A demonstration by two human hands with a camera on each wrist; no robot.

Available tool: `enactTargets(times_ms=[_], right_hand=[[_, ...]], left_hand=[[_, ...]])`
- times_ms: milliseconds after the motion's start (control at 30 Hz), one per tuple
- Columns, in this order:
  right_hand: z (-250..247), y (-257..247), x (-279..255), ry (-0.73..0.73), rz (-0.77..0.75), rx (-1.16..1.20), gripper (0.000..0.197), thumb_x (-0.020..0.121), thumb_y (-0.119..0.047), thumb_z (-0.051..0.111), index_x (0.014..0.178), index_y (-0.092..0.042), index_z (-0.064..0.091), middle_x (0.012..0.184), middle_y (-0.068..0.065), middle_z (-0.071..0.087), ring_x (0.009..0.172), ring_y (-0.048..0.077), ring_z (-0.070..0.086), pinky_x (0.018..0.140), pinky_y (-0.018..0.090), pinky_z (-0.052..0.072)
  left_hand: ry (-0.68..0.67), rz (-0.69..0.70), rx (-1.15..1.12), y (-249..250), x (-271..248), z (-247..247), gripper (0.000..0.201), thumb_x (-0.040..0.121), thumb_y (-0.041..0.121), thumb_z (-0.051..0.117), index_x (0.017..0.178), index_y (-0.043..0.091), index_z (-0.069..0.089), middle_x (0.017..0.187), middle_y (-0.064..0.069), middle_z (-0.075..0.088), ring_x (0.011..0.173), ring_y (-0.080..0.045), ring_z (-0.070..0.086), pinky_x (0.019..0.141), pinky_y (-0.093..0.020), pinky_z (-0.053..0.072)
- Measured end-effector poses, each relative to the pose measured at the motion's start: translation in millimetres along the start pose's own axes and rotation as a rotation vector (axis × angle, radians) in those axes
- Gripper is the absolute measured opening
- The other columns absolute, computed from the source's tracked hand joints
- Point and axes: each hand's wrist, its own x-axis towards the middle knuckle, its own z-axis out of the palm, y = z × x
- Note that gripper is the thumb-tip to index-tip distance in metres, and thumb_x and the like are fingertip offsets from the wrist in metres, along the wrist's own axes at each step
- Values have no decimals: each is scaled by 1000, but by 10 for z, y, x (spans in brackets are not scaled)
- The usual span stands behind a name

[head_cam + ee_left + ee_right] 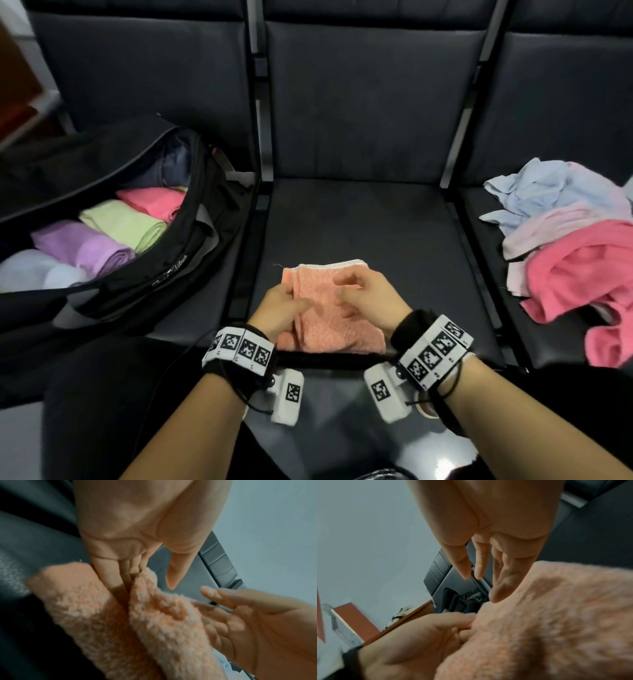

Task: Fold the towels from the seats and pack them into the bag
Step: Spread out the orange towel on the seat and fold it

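Note:
A folded peach towel [329, 329] [102, 615] [556, 615] lies at the near edge of the middle seat [359, 222]. My left hand [284, 308] [130, 566] grips a fold along the towel's left side, its fingers tucked into the crease. My right hand [363, 294] [479, 572] rests over the towel's right part with straight, relaxed fingers, the little finger touching the pile. On the left seat the black bag [191, 274] lies unzipped, holding several rolled towels.
The bag holds purple [85, 246], green [126, 222] and pink [154, 202] rolls. A loose heap of pink, pale pink and blue towels [575, 246] lies on the right seat. Black armrest bars separate the seats.

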Motion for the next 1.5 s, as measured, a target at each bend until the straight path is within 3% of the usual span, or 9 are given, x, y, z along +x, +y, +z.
enactTargets(times_ms=[200, 333, 467, 667, 833, 967, 1033, 1300, 1500], right_hand=[[-272, 195, -147, 33, -66, -201, 19, 84, -13, 65, 94, -29, 70, 79, -10, 70, 64, 7, 64, 66, 29, 56], [-247, 247, -200, -52, -194, -309, 16, 81, -29, 67, 95, -33, 71, 97, -14, 72, 87, 3, 66, 83, 21, 53], [-137, 431, -229, -169, -244, -471, 24, 88, -12, 68, 107, -25, 75, 102, -17, 67, 97, 0, 62, 92, 18, 46], [-43, 632, -226, -272, -383, -767, 31, 90, -11, 63, 119, -19, 72, 128, -1, 60, 121, 16, 51, 108, 26, 37], [-21, 666, -247, -316, -455, -923, 34, 88, -14, 60, 119, -20, 70, 136, 3, 52, 124, 23, 45, 104, 33, 39], [20, 687, -264, -269, -491, -1171, 46, 75, -16, 65, 119, -30, 59, 136, -7, 47, 118, 21, 45, 87, 35, 35], [57, 728, -280, -216, -527, -1229, 46, 74, -11, 62, 116, -30, 56, 136, -7, 49, 117, 22, 48, 81, 37, 36], [24, 668, -228, -158, -425, -925, 46, 78, 3, 49, 116, -15, 67, 118, 1, 64, 110, 24, 55, 93, 38, 45], [-113, 531, -246, -10, -313, -574, 42, 78, 2, 55, 112, -17, 70, 103, -1, 69, 97, 16, 61, 89, 31, 50]], left_hand=[[61, 212, 139, 76, 31, 47, 49, 80, -15, 62, 105, 27, 63, 102, 1, 72, 95, -10, 70, 75, -26, 57], [115, 192, 154, 89, 92, -118, 48, 83, -14, 59, 115, 22, 59, 102, 6, 68, 92, -5, 66, 70, -19, 53], [155, 154, 212, -86, 122, -216, 51, 85, -15, 56, 130, 8, 58, 110, -5, 68, 100, -17, 65, 85, -29, 53], [269, 154, 304, -154, 189, -243, 54, 82, -3, 68, 131, 18, 57, 103, 1, 64, 98, -19, 65, 83, -32, 54], [321, 389, 636, -52, 5, -160, 38, 81, 0, 65, 108, 25, 71, 105, 2, 58, 99, -21, 59, 93, -36, 52], [28, 365, 992, -34, -282, 66, 29, 80, 32, 62, 106, 33, 73, 113, 10, 60, 114, -19, 53, 102, -41, 44], [-24, 253, 1135, -65, -358, 132, 56, 70, 63, 58, 118, 37, 65, 122, 15, 51, 122, -13, 45, 107, -40, 39], [36, 302, 1381, -160, -316, 218, 70, 67, 47, 74, 132, 34, 49, 128, 6, 47, 119, -21, 45, 100, -37, 39], [193, 409, 1387, -206, -256, 222, 40, 85, 21, 61, 123, 29, 56, 116, 4, 58, 110, -24, 54, 91, -38, 39]])
